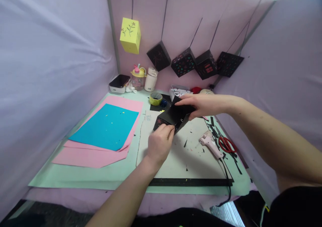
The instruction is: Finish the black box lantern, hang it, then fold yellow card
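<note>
Both my hands hold a folded black paper box (pixel 173 117) with small cut-out patterns, just above the grey work mat (pixel 181 163). My left hand (pixel 159 145) pinches its near lower edge with closed fingers. My right hand (pixel 201 105) reaches in from the right and grips the far upper side, fingers wrapped over the top. The box is tilted, with its open side toward my right hand.
A pink glue gun (pixel 210 142) and red scissors (pixel 227 144) lie right of the mat among black paper scraps. Blue paper (pixel 107 126) on pink sheets (pixel 88 155) lies at left. Tape roll (pixel 156 98), bottles (pixel 138 77) and hanging paper lanterns (pixel 130 35) stand at the back.
</note>
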Demonstrator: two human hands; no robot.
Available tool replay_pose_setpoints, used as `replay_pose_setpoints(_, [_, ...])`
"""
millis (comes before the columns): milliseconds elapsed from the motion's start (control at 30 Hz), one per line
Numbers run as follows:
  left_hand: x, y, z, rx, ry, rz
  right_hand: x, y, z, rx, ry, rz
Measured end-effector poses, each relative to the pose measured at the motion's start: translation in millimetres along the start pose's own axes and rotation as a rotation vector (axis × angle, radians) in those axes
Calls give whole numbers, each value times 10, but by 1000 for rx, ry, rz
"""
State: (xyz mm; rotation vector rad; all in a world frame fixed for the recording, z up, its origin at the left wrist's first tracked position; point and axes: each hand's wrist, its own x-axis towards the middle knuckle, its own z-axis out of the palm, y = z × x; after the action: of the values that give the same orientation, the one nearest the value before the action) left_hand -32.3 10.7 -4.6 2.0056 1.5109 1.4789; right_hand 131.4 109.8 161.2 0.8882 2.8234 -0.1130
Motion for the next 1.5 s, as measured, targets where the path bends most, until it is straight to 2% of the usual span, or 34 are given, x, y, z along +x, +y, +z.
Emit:
replay_pose_setpoints(233, [-10, -12, 17, 16, 4, 17, -14, 145, -107, 107, -109, 116])
replay_pose_setpoints(467, [-12, -16, 26, 10, -4, 20, 9, 142, 1, -20, 29, 70])
replay_pose_setpoints(767, [-14, -33, 42, -15, -2, 28, -54, 297, 38, -105, -18, 141])
replay_pose_setpoints(867, [-10, -25, 36, -21, -4, 25, -56, 284, 68, -81, 17, 131])
replay_pose_setpoints(1000, [-7, -19, 32, -17, -7, 10, -35, 194, 265, -107, 179, 192])
replay_pose_setpoints(1100, [-9, -26, 42, -22, 3, 18, -24, 110, 480, -158, 377, 285])
replay_pose_setpoints(1167, [-12, -30, 49, -25, 9, 22, -32, 49, 601, -208, 509, 298])
replay_pose_setpoints(1333, [-16, -18, 57, -32, 11, 15, -85, -120, 805, -421, 781, 252])
replay_pose_setpoints(1500, [-13, -13, 60, -20, -2, 8, -110, -225, 1068, -616, 900, 96])
